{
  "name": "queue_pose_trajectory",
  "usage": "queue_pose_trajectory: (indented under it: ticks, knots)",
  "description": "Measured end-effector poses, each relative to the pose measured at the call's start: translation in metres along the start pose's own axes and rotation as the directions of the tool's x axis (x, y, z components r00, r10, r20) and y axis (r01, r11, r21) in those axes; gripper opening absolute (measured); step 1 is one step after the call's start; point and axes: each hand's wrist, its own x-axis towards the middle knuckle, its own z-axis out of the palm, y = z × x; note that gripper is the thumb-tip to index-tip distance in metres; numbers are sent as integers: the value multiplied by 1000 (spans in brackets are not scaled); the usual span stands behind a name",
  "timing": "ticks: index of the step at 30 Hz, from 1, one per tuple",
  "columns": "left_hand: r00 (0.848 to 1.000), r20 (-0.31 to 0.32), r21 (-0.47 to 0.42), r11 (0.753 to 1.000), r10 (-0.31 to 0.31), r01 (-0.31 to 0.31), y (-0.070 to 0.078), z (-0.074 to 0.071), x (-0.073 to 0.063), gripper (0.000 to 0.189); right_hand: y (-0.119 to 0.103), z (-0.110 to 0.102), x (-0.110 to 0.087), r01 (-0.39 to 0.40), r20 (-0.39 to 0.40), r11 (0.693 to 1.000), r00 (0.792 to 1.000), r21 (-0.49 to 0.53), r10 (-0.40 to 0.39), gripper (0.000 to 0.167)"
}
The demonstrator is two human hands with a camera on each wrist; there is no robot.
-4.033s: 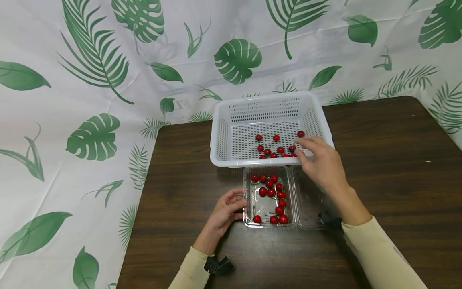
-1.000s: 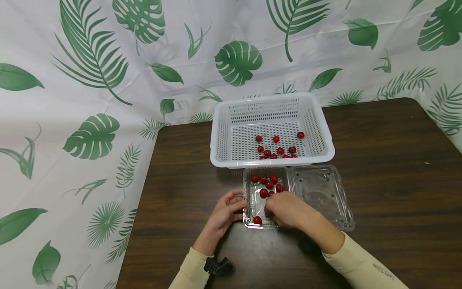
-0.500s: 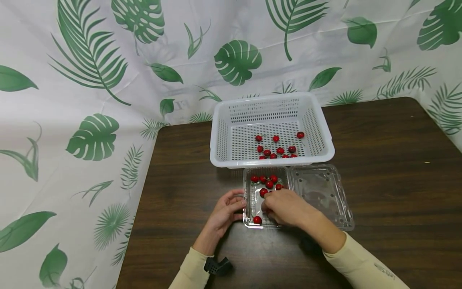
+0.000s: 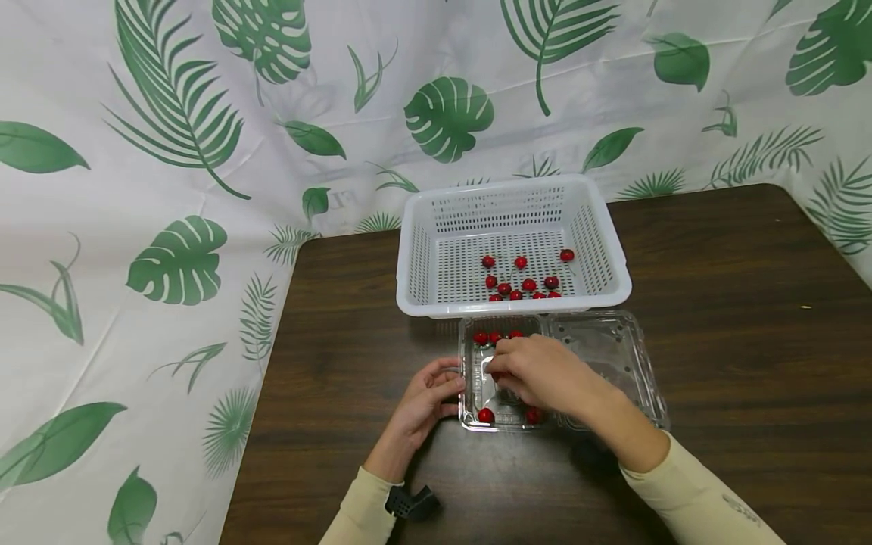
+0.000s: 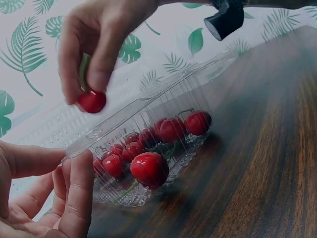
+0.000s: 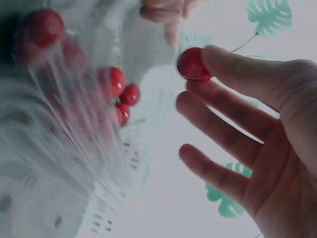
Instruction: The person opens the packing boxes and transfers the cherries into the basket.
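My left hand grips the left rim of a clear plastic clamshell box, thumb on one side and fingers on the other. Between thumb and fingers of my right hand is a red cherry, pinched at its green stem. In the left wrist view this cherry is raised above the box rim. Several other cherries lie inside the box; in the head view my right hand hides some of them. The box's open lid lies flat to the right, partly behind my right forearm.
A white perforated basket stands just behind the box, with several cherries on its floor. Brown wooden tabletop extends to both sides. A leaf-patterned cloth hangs behind.
My right hand has come from over the basket to the box, then up and away from the box's near end, uncovering a cherry in the near right corner. My left hand stays on the rim.
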Motion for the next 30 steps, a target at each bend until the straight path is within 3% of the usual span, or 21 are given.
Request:
queue_pose_trajectory:
  ticks: [6,13,22,26,30]
  knots:
    - [1000,-7,6,1000,-2,2,0,0,0,33,5,-16,0,48,-158,999,986,19,-44,21]
    - [1000,-8,9,1000,0,0,2,1,-2,34,16,-32,3,75,-360,997,931,32,-59,28]
    - [1000,-8,-4,1000,-6,6,3,2,-2,33,38,-41,-1,-139,-554,989,819,60,148,30]
    - [1000,-8,0,1000,-10,10,4,3,-2,33,49,-40,-3,-239,-576,966,777,102,253,30]
    - [1000,-9,0,1000,-9,9,4,3,-3,33,58,-36,-4,-308,-567,942,756,135,329,29]
